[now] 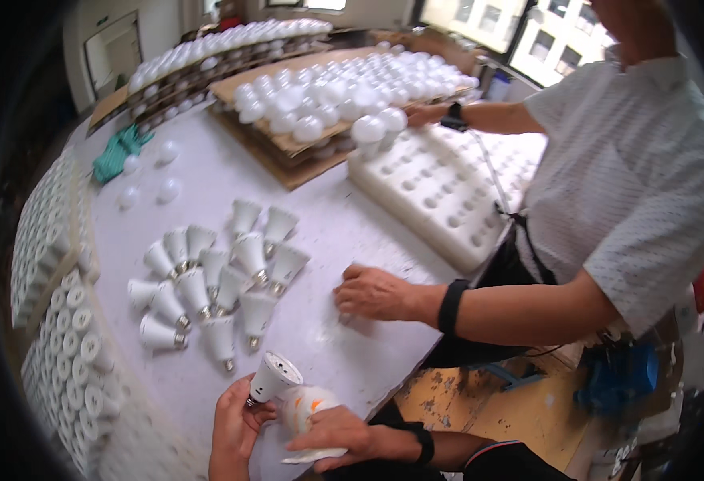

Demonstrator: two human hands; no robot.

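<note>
Now bulb base (274, 377) rests atop left fingers (249, 417).

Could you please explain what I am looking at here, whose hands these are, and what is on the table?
This is one picture from a wide camera on a person's head, looking down. The wearer's left hand holds a white plastic bulb base; the right hand holds a round white bulb dome. On the pale worktable lie more loose white bulb bases, a white foam tray with round holes and cardboard sheets of white domes. The co-worker's hand resting on the table belongs to someone else.
</note>
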